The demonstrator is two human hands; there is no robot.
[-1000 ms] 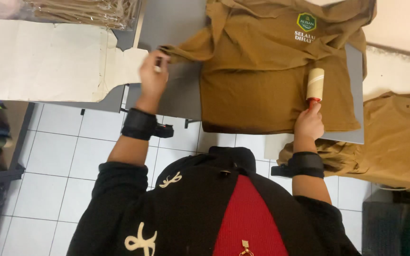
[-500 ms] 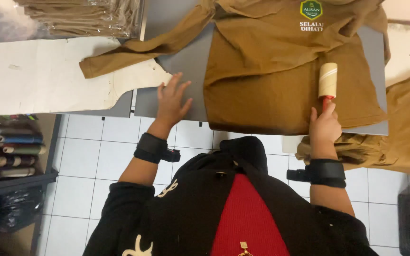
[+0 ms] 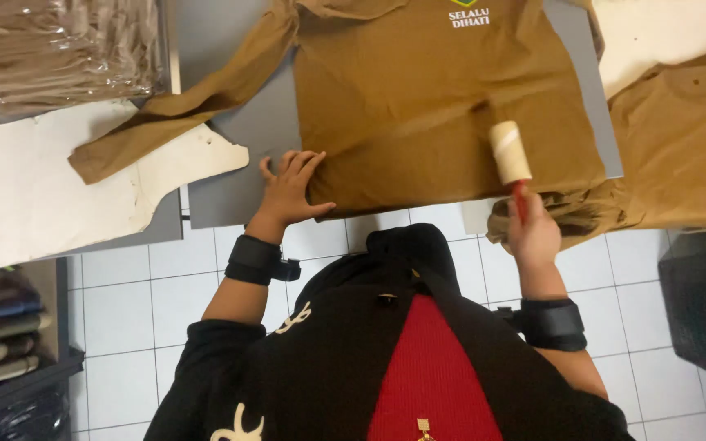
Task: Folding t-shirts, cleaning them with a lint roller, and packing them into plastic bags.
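Since 0.5 s ago, left hand [image 3: 292,192] slid onto the shirt [image 3: 443,106] hem at 9 o'clock, fingers spread flat; right hand [image 3: 533,233] clamps the lint roller [image 3: 510,152], mid-rolling; next stroke needs taut fabric.

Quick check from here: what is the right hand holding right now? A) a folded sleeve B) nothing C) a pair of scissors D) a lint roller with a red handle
D: the right hand grips a lint roller by its red handle, roll resting on the brown shirt.
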